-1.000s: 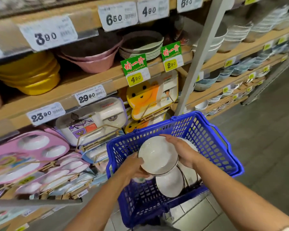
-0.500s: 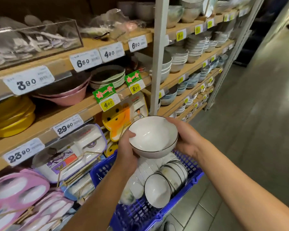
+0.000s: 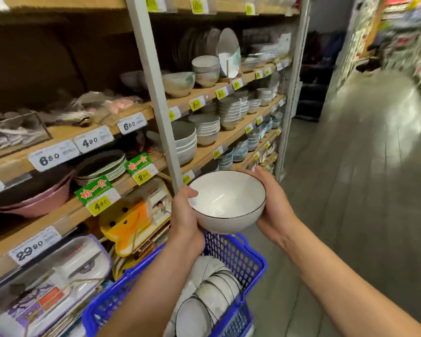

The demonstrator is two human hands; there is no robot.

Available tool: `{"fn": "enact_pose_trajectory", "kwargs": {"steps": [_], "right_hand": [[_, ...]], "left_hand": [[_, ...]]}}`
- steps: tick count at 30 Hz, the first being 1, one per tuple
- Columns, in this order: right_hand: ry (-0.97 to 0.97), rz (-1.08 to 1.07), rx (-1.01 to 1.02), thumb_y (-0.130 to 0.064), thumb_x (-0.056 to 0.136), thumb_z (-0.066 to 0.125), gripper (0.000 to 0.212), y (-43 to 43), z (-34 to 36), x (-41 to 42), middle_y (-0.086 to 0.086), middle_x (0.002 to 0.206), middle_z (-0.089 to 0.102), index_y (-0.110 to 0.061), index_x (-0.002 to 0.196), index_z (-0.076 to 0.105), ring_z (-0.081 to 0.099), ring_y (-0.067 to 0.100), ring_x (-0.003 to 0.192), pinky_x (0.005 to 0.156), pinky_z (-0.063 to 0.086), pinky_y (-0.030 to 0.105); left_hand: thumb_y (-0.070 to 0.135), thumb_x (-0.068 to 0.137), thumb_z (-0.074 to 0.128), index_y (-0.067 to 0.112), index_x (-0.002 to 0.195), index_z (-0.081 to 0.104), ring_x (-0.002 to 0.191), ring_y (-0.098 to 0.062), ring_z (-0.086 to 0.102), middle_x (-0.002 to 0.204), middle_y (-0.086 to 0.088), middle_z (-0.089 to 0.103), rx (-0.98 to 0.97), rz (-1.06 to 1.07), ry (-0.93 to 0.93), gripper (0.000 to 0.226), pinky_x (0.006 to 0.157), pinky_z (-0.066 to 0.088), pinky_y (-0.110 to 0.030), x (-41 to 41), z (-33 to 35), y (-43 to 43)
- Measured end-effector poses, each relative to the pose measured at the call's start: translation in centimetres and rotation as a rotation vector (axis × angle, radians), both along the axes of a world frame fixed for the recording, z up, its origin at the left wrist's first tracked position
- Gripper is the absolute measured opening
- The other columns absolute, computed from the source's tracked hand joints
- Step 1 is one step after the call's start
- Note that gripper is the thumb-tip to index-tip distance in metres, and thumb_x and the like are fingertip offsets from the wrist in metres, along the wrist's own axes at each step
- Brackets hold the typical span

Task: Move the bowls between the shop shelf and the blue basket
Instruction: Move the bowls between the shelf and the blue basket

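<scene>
- The bowl [image 3: 227, 201] is white, round and deep, with a thin dark line round the rim and a glossy inside that catches a streak of light near the bottom.
- It is empty and sits nearly upright, tilted slightly toward the camera, so most of the inside shows.
- Both hands hold it in the air, above the far end of the basket [image 3: 238, 254] and in front of the shelf [image 3: 229, 139].
- The left hand [image 3: 184, 217] clasps the bowl's left side, thumb over the rim and fingers wrapped under the wall.
- The right hand [image 3: 276, 210] cups the right side, palm against the outer wall and fingers curled round the far edge.
- The basket is blue plastic with a mesh wall; it stands low, just beside the shelf, partly hidden by the left forearm.
- In the basket lies a stack of bowls [image 3: 212, 295] on edge, white with the same dark rim line, nested one into the next.
- The shelf has wooden boards and a pale upright post [image 3: 156, 93]; stacks of grey and white bowls stand on it to the right of the post.
- Yellow price tags [image 3: 196, 104] run along the board edges; most are too blurred to read.
</scene>
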State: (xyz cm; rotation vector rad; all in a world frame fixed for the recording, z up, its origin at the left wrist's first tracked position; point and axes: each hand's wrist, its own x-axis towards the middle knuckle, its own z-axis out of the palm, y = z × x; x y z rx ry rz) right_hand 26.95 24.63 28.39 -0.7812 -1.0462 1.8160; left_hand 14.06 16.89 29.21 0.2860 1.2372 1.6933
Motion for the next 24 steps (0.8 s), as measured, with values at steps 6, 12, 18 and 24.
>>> {"fn": "enact_pose_trajectory", "kwargs": {"steps": [6,12,18,24], "right_hand": [[0.016,-0.078,0.01,-0.035,0.093,0.048,0.041,5.4,2.5,8.2,0.014,0.112,0.07,-0.006,0.117,0.065,0.064,0.031,0.106,0.092,0.049,0.042],[-0.017,-0.155,0.01,-0.038,0.093,0.048,0.045,11.0,4.9,14.9,0.015,0.113,0.07,-0.006,0.118,0.065,0.067,0.029,0.1,0.083,0.052,0.039],[-0.005,-0.153,0.023,-0.039,0.092,0.045,0.041,17.1,6.4,17.1,0.008,0.1,0.075,-0.011,0.111,0.069,0.072,0.02,0.084,0.069,0.055,0.032],[0.002,-0.15,0.026,-0.038,0.096,0.043,0.038,23.9,7.3,14.8,0.004,0.092,0.076,-0.013,0.106,0.069,0.072,0.018,0.077,0.063,0.056,0.03]], "left_hand": [[0.026,0.074,0.049,0.016,0.106,0.065,0.097,-0.036,0.062,0.107,-0.015,0.07,0.011,0.01,0.007,0.037,0.073,0.051,-0.04,8.7,2.1,6.0],[0.024,0.075,0.047,0.015,0.094,0.067,0.084,-0.032,0.064,0.082,-0.011,0.075,0.067,-0.032,-0.06,0.029,0.063,0.054,-0.034,15.5,3.7,12.4],[0.022,0.075,0.048,0.013,0.093,0.066,0.083,-0.034,0.064,0.089,-0.013,0.073,0.086,-0.016,-0.099,0.027,0.067,0.054,-0.035,17.9,5.7,18.4],[0.022,0.076,0.045,0.013,0.097,0.068,0.085,-0.034,0.065,0.094,-0.014,0.074,0.143,0.026,-0.062,0.032,0.068,0.055,-0.037,16.0,6.9,24.5]]}}
